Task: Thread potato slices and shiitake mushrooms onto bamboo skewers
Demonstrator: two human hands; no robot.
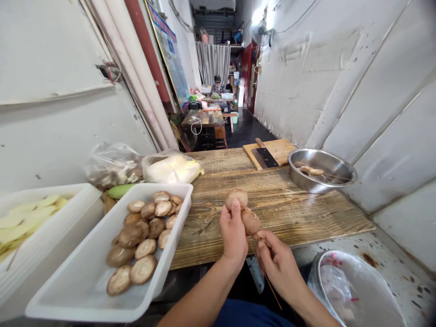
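Observation:
My left hand (pixel 235 231) is closed on a brown mushroom (pixel 236 198), thumb pressed against its cap. A second mushroom (pixel 251 222) sits just below it, threaded on a thin wooden skewer (pixel 272 290). Between its pinched fingers, my right hand (pixel 275 254) grips the skewer close under that second mushroom; the stick's tail slants down past the palm. Left of my hands, a white plastic tub (pixel 85 299) holds several loose mushrooms (pixel 131 235), some cap up and some gills up. In a steel bowl (pixel 323 184) at the right lie mushrooms (pixel 316 172) with skewers.
A cleaver (pixel 264 156) rests on a cutting board (pixel 279 150) at the table's far edge. Bare skewers (pixel 272 187) lie across the wooden table (pixel 211 218). Pale slices fill another tub (pixel 91 204) at far left. Bagged food (pixel 170 168) stands behind; a lined bin (pixel 361 290) is at lower right.

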